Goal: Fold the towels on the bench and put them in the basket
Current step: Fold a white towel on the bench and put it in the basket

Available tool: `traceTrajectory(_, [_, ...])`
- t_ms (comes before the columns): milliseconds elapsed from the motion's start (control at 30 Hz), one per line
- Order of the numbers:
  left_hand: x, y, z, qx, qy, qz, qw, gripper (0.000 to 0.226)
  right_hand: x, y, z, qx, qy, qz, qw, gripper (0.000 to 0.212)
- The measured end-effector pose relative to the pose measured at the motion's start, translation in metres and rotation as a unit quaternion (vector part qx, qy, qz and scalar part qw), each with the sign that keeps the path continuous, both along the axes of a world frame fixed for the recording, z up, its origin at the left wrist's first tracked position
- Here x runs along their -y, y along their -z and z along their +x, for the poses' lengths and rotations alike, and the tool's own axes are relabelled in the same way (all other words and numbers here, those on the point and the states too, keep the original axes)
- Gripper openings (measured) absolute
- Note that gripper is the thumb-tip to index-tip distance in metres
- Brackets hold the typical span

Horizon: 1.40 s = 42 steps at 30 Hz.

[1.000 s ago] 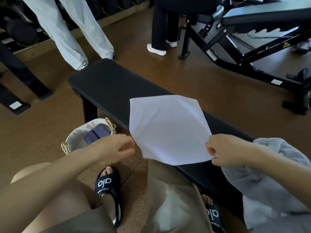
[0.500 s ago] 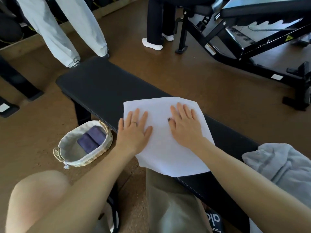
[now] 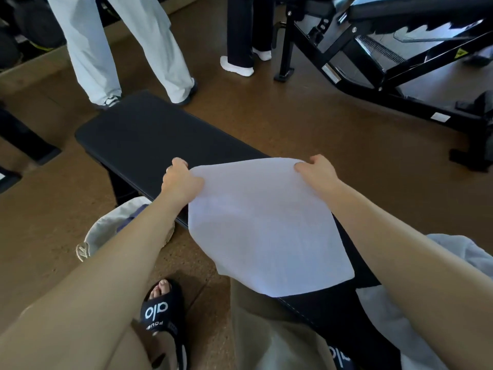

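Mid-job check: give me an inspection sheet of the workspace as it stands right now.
Surface: black padded bench, far end bare.
Job's things: white towel spread on bench; grey towels piled at right; basket on floor, a purple towel inside.
Clutter: nothing seen.
Grippers: left hand and right hand pinch the white towel's far corners.
Cables: nothing seen.
Surroundings: two people standing beyond the bench; adjustable gym bench at right.

Both hands, flat on the white towel before, now pinch its far corners.

Both hands pinching towel corners
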State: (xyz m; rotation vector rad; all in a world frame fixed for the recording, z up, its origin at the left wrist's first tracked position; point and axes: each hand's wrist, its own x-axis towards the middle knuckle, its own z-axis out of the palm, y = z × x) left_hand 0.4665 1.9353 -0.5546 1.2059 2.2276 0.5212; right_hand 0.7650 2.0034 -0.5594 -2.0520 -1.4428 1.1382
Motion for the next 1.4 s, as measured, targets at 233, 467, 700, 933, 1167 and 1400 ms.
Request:
traceTrajectory(233, [-0.020, -0.002, -0.008, 0.034, -0.002, 0.008, 0.999, 0.007, -0.005, 0.004, 0.012, -0.082, 0.091, 0.065, 0.990, 0.054])
traceTrajectory(467, [-0.052, -0.009, 0.007, 0.006, 0.056, 0.082, 0.995, 0.019, -0.001, 0.002, 0.026, -0.080, 0.112, 0.083, 0.987, 0.046])
traceTrajectory(700, [-0.083, -0.004, 0.029, -0.033, 0.122, 0.127, 0.984, 0.035, 0.008, 0.007, 0.053, -0.103, 0.144, 0.040, 0.983, 0.033])
traceTrajectory(933, [-0.006, -0.013, 0.115, -0.224, 0.354, 0.143, 0.897, 0.046, 0.016, 0.003, 0.071, -0.078, 0.127, 0.016, 0.989, 0.018])
traceTrajectory(1167, [0.131, 0.002, 0.195, -0.225, 0.547, 0.149, 0.792, 0.062, 0.019, -0.012, 0.081, -0.159, 0.124, -0.018, 0.979, 0.031])
traceTrajectory(1400, [0.155, -0.004, 0.176, -0.155, 0.477, 0.150, 0.852, 0.052, 0.035, -0.019, 0.085, 0.026, 0.015, -0.015, 0.999, 0.051])
